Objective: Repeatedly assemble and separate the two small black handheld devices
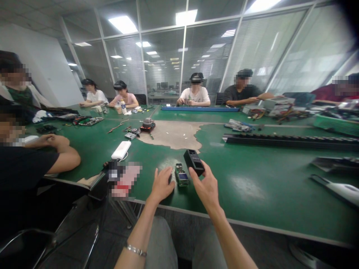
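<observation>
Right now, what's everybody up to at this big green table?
The person wearing the camera holds a black case in the right hand, just over the table. The left hand lies flat beside a small circuit board. Other people sit around the table with parts of their own.

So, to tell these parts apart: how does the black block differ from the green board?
The black block is plain, dark and bulkier; the green board is slimmer, with exposed parts. The block is held tilted in the right hand; the board lies flat beside the left hand. Both are small.
</observation>
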A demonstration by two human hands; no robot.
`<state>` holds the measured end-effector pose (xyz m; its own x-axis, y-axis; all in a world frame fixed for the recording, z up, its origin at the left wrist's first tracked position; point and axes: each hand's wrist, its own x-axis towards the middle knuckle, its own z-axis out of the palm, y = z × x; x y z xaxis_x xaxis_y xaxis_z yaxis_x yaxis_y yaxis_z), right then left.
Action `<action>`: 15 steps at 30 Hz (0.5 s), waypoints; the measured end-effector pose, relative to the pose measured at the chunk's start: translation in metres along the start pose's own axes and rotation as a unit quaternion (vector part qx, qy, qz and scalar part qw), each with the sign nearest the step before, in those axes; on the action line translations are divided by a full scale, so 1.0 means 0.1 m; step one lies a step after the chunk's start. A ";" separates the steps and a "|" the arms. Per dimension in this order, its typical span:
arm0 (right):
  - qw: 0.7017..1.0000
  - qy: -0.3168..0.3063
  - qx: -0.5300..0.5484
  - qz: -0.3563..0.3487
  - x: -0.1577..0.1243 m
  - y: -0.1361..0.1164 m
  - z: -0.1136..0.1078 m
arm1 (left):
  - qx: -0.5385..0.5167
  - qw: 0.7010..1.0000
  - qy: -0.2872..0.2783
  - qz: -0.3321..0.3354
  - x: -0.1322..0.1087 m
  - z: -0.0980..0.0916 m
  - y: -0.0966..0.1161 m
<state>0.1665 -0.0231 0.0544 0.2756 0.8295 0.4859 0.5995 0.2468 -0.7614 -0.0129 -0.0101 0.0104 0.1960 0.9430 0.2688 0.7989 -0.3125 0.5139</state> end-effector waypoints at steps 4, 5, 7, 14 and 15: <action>0.999 -0.005 -0.046 0.029 0.01 0.29 -0.06 | -0.002 1.000 -0.009 -0.003 0.00 -0.01 0.00; 0.998 -0.006 -0.060 0.031 0.00 0.36 -0.07 | -0.002 1.000 -0.009 -0.003 0.00 -0.01 0.00; 0.996 -0.014 -0.083 0.035 -0.04 0.48 -0.07 | -0.003 1.000 -0.008 0.000 0.00 -0.01 0.00; 0.994 -0.029 -0.107 0.013 -0.13 0.66 -0.03 | -0.005 1.000 -0.005 0.001 0.01 -0.01 0.01; 0.993 -0.030 -0.113 0.006 -0.14 0.68 -0.02 | -0.005 1.000 -0.006 0.000 0.01 -0.01 0.01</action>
<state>0.2049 -0.0191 -0.0029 0.2430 0.8615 0.4459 0.7514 0.1236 -0.6482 -0.0124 -0.0091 0.0116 0.2029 0.9440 0.2601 0.7933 -0.3142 0.5215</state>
